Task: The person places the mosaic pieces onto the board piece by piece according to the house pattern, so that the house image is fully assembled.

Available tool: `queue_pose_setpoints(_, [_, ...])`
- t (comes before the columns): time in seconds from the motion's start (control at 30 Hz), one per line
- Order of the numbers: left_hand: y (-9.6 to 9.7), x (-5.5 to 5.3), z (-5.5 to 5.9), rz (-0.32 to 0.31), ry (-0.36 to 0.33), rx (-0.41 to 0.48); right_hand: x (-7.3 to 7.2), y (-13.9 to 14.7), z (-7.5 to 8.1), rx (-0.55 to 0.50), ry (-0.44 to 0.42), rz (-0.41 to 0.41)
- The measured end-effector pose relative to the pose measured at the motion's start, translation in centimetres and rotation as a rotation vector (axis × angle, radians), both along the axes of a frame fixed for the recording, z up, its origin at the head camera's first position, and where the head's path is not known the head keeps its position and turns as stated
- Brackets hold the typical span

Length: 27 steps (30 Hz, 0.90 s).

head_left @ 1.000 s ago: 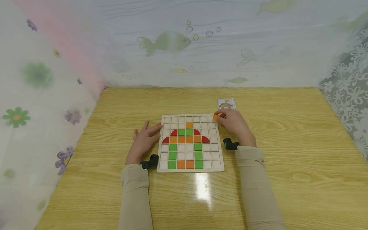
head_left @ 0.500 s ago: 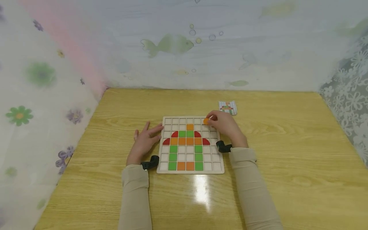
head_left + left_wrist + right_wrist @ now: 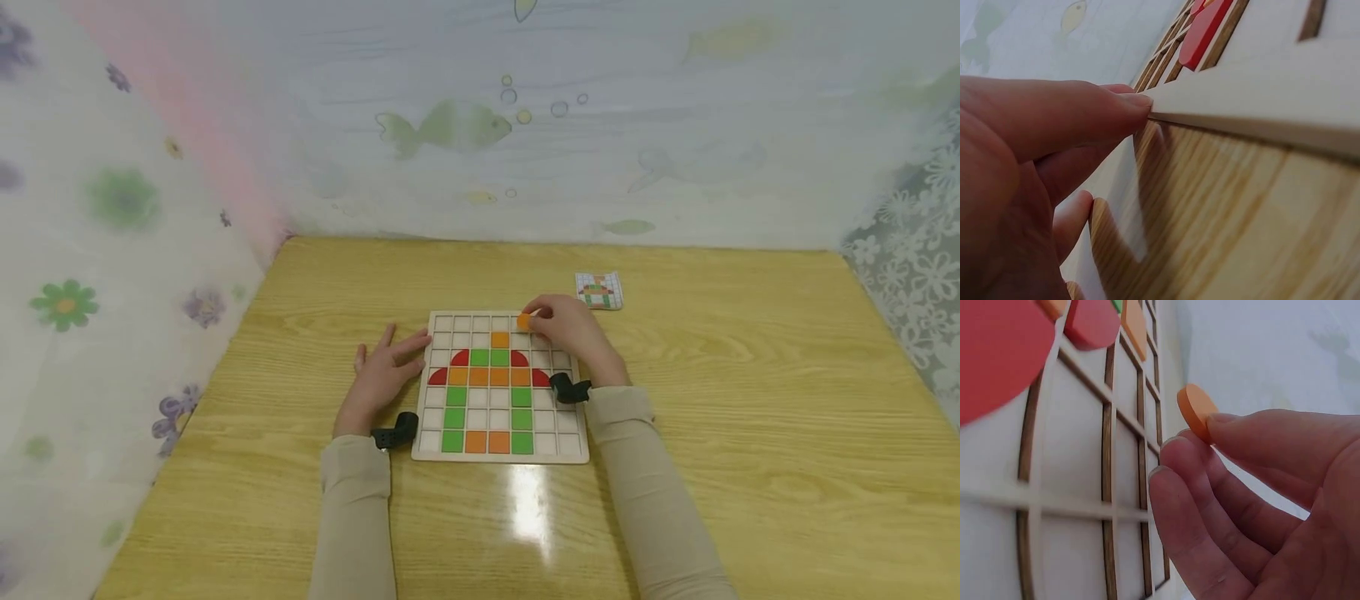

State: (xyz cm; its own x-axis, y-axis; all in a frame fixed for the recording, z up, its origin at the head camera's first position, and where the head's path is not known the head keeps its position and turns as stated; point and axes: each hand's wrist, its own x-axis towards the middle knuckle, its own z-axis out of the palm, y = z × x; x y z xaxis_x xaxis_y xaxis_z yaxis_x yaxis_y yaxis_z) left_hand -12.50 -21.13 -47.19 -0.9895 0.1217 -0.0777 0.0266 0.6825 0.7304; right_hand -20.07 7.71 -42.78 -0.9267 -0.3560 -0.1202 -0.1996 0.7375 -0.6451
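Observation:
A square wooden grid board (image 3: 478,397) lies on the table, its cells partly filled with orange and green squares and red rounded tiles. At its left edge, my left hand (image 3: 377,379) touches the frame with extended fingertips; the left wrist view shows the fingers (image 3: 1104,112) right against the board's side. My right hand (image 3: 573,329) pinches an orange tile (image 3: 1196,411) with a rounded edge between thumb and fingers. That tile is over the top row, up and right of the lone orange square (image 3: 500,340). My right fingers partly cover it.
A small pattern card (image 3: 599,291) with a similar coloured figure lies behind the board, to the right. Black wrist cameras (image 3: 568,389) sit at both wrists, the right one overlapping the board's right side. A patterned curtain (image 3: 450,167) hangs behind the wooden table (image 3: 750,400).
My right hand has moved left from the board's top right corner along the top row, carrying the orange tile. The pattern card has come fully into view. My left hand stays at the left edge.

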Motion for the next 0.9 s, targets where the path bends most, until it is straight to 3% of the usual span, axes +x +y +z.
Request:
queue_pose_setpoints(0.37, [0.0, 0.1, -0.1, 0.006, 0.011, 0.004, -1.0, -2.0, -0.4, -0.003, -0.026, 0.004])
queue_pose_setpoints(0.9, [0.0, 0.3, -0.4, 0.020, 0.020, 0.018, -1.0, -3.2, -0.9, 0.053, 0.029, -0.001])
